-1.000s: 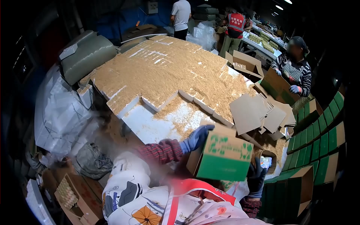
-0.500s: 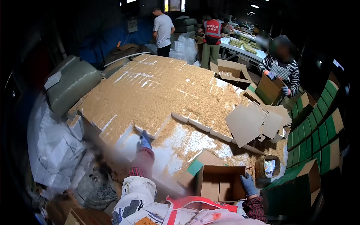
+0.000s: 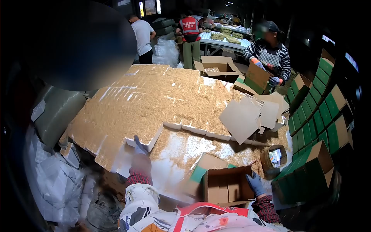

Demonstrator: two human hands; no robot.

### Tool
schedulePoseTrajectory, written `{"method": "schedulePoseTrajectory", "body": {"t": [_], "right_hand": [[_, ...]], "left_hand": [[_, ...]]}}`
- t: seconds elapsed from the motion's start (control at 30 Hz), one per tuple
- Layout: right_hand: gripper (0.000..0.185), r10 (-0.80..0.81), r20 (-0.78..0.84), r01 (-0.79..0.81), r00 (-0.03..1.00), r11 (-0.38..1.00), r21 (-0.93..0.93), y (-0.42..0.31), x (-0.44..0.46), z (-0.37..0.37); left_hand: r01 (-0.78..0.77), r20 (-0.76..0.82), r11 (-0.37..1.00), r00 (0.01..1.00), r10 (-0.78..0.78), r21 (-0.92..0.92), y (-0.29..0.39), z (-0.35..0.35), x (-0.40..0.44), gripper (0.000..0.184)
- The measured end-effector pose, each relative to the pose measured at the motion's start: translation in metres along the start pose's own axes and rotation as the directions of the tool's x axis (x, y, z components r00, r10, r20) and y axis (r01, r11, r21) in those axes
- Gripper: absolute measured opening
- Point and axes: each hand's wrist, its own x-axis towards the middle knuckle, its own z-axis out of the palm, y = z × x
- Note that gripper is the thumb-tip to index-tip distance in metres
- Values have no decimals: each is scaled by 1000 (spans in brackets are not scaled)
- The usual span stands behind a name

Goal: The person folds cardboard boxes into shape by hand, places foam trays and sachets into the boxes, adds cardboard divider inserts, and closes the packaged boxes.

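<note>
In a blue-grey glove, my left hand (image 3: 141, 150) reaches to the front wall of a white tray (image 3: 156, 136) filled with tan, husk-like filling. One finger points up over the wall's edge; the others are blurred against its front. Also gloved, my right hand (image 3: 256, 183) grips the right side wall of an open cardboard box (image 3: 216, 186), its fingers over the rim. The box stands tilted towards me, and only bare cardboard shows inside. Behind it lies another piece of cardboard with a green band (image 3: 196, 176).
Loose flat cardboard sheets (image 3: 240, 119) lie at the right. A round bin (image 3: 284, 154) stands near my right hand, beside stacked green boxes (image 3: 313, 131). Opposite, a person (image 3: 270, 54) holds a carton (image 3: 256, 79). Clear plastic wrapping (image 3: 58, 181) piles up at left.
My view has shifted, moving the scene left. A dark blurred shape now covers the upper left. Both hands stay at about the same places on the tray and the box.
</note>
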Motion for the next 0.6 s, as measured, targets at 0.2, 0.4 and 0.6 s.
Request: {"method": "schedulePoseTrajectory", "body": {"t": [0.2, 0.4, 0.6], "right_hand": [[54, 132, 83, -129, 988, 991, -36, -43, -10, -17], [81, 192, 182, -223, 964, 961, 167, -54, -12, -20], [68, -5, 258, -62, 966, 966, 252, -10, 15, -2]], "left_hand": [[226, 93, 961, 972, -213, -159, 22, 9, -148, 58], [475, 607, 877, 677, -415, 70, 16, -26, -262, 49], [-858, 967, 462, 139, -215, 226, 2, -31, -333, 64]]}}
